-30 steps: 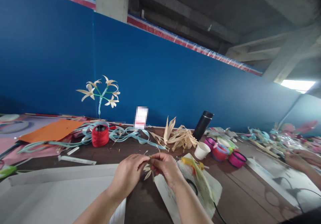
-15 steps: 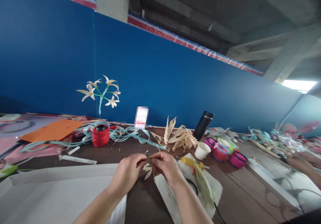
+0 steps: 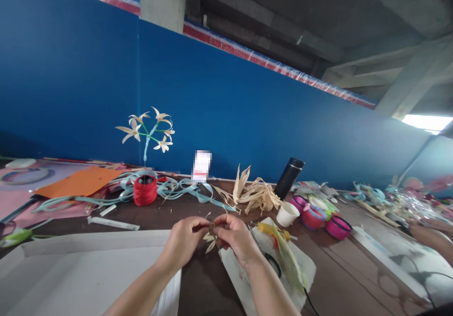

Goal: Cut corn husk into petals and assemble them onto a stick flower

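Note:
My left hand and my right hand meet above the brown table, fingertips pinched together on a small dried-husk flower whose pale petals hang down between them. Both hands are closed on it. Just right of my right hand lies a white sheet bearing a green husk leaf and a yellow tool. A pile of dried corn husks sits behind the hands.
A finished husk-flower sprig stands by a red thread spool with light blue ribbon. A black flask, white cup and pink tape rolls sit right. Large white paper lies left. Another person's arm is far right.
My hands have stayed pinched on the small husk flower with slight finger shifts. The view has drifted a little, so everything sits slightly further right.

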Demonstrator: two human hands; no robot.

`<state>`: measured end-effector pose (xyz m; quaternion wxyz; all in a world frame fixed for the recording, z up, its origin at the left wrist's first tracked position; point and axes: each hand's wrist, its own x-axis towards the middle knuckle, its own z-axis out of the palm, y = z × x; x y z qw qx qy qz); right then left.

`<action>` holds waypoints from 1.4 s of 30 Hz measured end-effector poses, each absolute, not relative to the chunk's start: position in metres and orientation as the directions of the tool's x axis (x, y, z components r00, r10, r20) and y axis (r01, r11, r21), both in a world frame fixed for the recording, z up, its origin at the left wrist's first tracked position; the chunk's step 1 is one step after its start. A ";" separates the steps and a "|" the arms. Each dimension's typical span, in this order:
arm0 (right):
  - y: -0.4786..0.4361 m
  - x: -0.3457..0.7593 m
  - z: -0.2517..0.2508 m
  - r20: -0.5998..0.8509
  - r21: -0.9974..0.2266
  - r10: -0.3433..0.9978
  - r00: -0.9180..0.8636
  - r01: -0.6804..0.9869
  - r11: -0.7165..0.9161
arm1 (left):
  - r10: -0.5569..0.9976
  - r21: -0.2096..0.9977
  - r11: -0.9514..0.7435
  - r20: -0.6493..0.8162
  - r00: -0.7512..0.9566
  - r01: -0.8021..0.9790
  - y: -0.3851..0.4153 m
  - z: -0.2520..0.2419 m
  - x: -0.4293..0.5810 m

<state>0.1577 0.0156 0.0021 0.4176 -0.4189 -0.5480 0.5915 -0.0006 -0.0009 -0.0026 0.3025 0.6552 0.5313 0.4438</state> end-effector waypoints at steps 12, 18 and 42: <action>0.015 0.158 0.004 -0.061 -0.996 0.961 -0.269 -0.038 -0.074 | 0.992 0.990 -0.087 0.076 0.098 0.108 0.004 -0.007 0.002; 0.015 0.158 0.005 -0.077 -0.995 0.959 -0.273 -0.040 -0.092 | 0.990 0.984 -0.128 0.119 0.076 0.125 0.001 -0.003 0.003; 0.017 0.158 -0.003 -0.066 -0.997 0.961 -0.270 -0.016 -0.073 | 0.976 0.944 -0.195 0.213 -0.041 0.266 -0.002 -0.004 0.005</action>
